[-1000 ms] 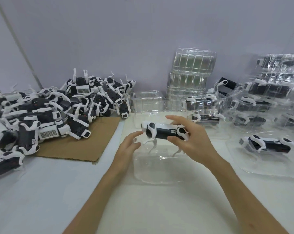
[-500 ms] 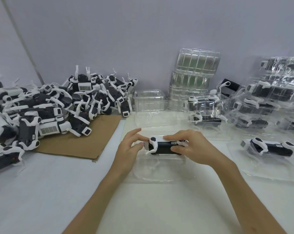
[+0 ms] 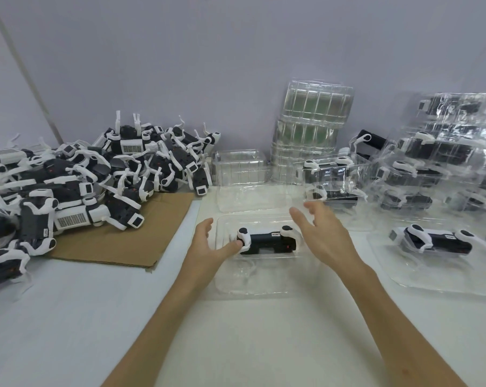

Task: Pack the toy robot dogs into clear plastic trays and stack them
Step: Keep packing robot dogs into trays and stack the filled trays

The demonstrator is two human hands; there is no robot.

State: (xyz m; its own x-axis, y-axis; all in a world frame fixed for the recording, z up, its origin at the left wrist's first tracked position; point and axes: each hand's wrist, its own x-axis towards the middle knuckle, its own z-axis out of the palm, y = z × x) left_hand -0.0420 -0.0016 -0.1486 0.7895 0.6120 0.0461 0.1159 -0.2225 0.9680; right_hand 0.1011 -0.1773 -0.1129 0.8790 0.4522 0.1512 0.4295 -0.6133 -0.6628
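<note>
The left forearm [image 3: 158,317] comes in from 7 o'clock and reaches toward 1 o'clock. The left hand [image 3: 208,247] is loose, its fingers pointing to 12 o'clock and its thumb stretched toward 2 o'clock. The right forearm [image 3: 398,317] comes in from 5 o'clock. The right hand [image 3: 325,236] has straight, spread fingers aimed at 11 o'clock.

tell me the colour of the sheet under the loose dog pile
Plain brown: the cardboard sheet, shown best in the head view.

Brown cardboard sheet [image 3: 119,243] on white table [image 3: 69,317]
</note>
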